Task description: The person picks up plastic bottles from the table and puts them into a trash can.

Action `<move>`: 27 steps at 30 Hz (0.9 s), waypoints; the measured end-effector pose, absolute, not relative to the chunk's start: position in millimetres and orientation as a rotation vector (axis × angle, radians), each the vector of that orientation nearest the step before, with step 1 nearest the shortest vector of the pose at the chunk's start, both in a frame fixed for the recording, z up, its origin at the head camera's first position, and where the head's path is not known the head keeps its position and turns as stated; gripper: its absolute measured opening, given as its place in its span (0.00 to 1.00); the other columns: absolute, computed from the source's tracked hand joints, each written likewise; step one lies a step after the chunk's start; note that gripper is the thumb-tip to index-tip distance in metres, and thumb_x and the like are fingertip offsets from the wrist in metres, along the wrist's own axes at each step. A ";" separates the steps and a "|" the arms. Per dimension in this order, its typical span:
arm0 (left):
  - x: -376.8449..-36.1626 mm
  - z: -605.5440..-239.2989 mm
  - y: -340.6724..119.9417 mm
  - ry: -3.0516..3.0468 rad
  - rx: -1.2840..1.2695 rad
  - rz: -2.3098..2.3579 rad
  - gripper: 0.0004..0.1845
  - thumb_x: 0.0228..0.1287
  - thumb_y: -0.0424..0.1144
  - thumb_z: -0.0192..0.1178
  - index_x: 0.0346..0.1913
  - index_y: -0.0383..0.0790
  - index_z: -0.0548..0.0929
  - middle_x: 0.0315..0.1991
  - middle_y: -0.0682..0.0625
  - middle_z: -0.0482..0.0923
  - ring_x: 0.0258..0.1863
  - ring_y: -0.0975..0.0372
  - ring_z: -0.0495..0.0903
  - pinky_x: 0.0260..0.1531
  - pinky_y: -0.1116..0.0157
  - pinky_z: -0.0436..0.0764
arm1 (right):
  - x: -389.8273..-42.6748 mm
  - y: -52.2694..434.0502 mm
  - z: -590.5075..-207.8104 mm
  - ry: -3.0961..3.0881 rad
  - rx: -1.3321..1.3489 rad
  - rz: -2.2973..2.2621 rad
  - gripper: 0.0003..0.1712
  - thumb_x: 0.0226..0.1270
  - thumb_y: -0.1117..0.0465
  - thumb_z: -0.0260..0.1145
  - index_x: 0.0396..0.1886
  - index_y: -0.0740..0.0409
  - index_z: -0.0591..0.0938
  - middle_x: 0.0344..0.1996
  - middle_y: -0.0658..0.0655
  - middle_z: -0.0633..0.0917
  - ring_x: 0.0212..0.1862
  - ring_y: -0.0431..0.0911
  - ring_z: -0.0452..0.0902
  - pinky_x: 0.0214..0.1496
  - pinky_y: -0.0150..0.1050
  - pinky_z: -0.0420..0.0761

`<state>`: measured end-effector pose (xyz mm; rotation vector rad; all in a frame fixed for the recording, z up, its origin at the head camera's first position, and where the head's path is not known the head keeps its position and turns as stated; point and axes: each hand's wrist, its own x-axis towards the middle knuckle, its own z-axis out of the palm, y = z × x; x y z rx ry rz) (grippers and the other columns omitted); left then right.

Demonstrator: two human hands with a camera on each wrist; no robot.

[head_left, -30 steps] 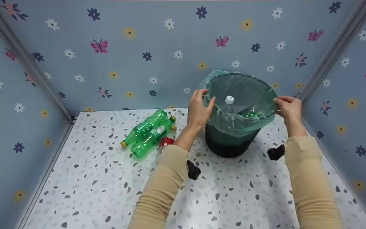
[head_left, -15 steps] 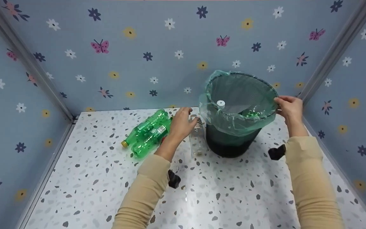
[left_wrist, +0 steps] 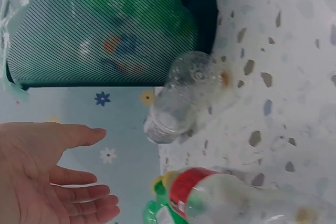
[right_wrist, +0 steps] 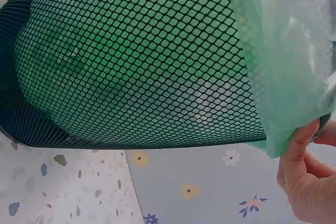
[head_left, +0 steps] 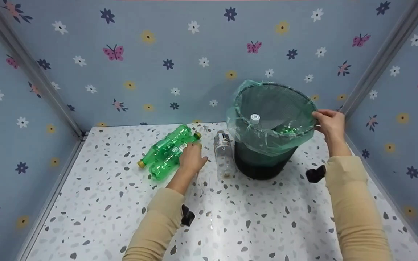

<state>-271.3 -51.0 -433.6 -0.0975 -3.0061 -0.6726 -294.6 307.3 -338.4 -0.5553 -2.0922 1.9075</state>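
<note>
My left hand (head_left: 191,159) hovers by the plastic bottles on the left, its thumb spread from its fingers in the left wrist view. Just beside it there lies a clear bottle with a red label (left_wrist: 197,187), mostly covered by the hand in the head view. My right hand (head_left: 332,125) pinches the rim of a black mesh trash bin (head_left: 263,168) together with its green plastic liner (head_left: 267,143). Inside the bin, a white-capped bottle (head_left: 255,119) stands near the left rim, and green plastic shows beside it.
Two green bottles (head_left: 167,145) lie side by side left of my left hand. A clear bottle (head_left: 224,157) lies against the bin's left side. Flowered panels (head_left: 158,54) close in the speckled table (head_left: 103,217) at the back and sides.
The left hand has let go of the bin's left rim and moved left and down to the bottles. The white-capped bottle has shifted left inside the bin. The right hand keeps its place.
</note>
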 end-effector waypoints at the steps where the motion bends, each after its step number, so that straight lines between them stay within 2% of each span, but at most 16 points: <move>1: -270.6 -437.3 -52.9 -3.019 -0.080 -0.676 0.17 0.51 0.41 0.64 0.39 0.32 0.77 0.45 0.37 0.71 0.42 0.48 0.73 0.35 0.54 0.76 | -294.2 307.2 -338.3 -2.082 -0.552 1.920 0.16 0.59 0.64 0.61 0.46 0.68 0.74 0.25 0.51 0.75 0.24 0.38 0.73 0.21 0.27 0.74; 4: -268.4 -449.6 -58.7 -3.047 -0.026 -0.703 0.15 0.49 0.41 0.65 0.35 0.34 0.77 0.44 0.37 0.71 0.42 0.48 0.73 0.36 0.54 0.75 | -294.3 307.0 -338.5 -2.089 -0.556 1.903 0.14 0.59 0.64 0.60 0.43 0.66 0.75 0.25 0.51 0.74 0.24 0.38 0.73 0.21 0.27 0.74; 11: -262.6 -476.0 -70.4 -3.088 0.071 -0.709 0.29 0.45 0.40 0.67 0.48 0.25 0.71 0.43 0.36 0.69 0.43 0.45 0.72 0.38 0.52 0.75 | -295.9 306.8 -340.5 -2.142 -0.580 1.819 0.15 0.59 0.62 0.60 0.44 0.66 0.75 0.26 0.50 0.75 0.24 0.38 0.74 0.22 0.26 0.74; 18: -256.1 -495.9 -79.0 -3.042 0.180 -0.795 0.28 0.47 0.37 0.63 0.48 0.23 0.68 0.42 0.34 0.69 0.41 0.44 0.72 0.36 0.50 0.75 | -294.8 307.2 -339.5 -2.114 -0.565 1.849 0.11 0.59 0.63 0.60 0.40 0.64 0.75 0.25 0.50 0.75 0.24 0.38 0.73 0.21 0.26 0.74; 27: -250.0 -512.2 -85.9 -3.032 0.221 -0.821 0.34 0.39 0.37 0.70 0.48 0.24 0.67 0.41 0.35 0.68 0.39 0.44 0.73 0.34 0.50 0.75 | -294.2 307.4 -339.9 -2.112 -0.567 1.871 0.12 0.59 0.63 0.60 0.41 0.64 0.75 0.27 0.52 0.74 0.25 0.39 0.73 0.21 0.26 0.74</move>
